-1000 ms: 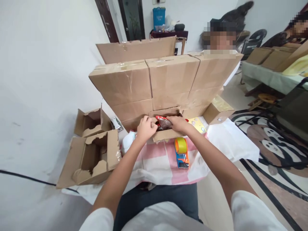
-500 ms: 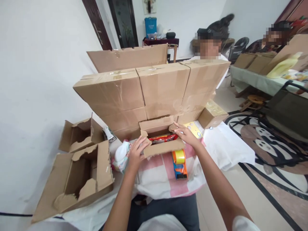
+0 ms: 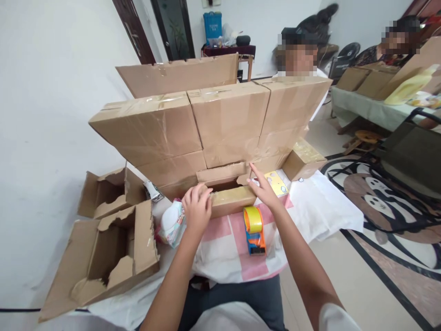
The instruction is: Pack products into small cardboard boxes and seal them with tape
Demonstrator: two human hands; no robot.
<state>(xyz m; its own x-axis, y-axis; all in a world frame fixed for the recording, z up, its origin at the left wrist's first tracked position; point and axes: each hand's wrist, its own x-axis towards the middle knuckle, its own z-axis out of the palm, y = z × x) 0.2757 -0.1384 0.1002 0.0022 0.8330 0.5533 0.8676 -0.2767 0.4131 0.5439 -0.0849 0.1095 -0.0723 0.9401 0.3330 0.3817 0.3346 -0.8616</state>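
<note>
A small cardboard box [image 3: 232, 202] stands in front of me on the pink-and-white cloth, its top partly open and its inside in shadow. At the box's left end, my left hand [image 3: 197, 207] has its fingers bent over the edge and closed on the cardboard. My right hand [image 3: 263, 187] is open at the right end, fingers stretched along the side flap. Just in front of the box lies an orange and blue tape dispenser [image 3: 255, 236] with a yellow roll. A white and floral cloth item [image 3: 172, 218] lies beside my left hand.
Stacked taped boxes [image 3: 229, 115] form a wall behind. Two open boxes [image 3: 113, 248] stand at left. A closed box [image 3: 303, 161] and a yellow patterned packet [image 3: 275, 181] are at right. One person [image 3: 298, 59] sits beyond the stack, another farther right.
The box's front flap has been folded up and inward, and the red packets inside are now hidden. My left hand has curled over the left end. My view has shifted slightly.
</note>
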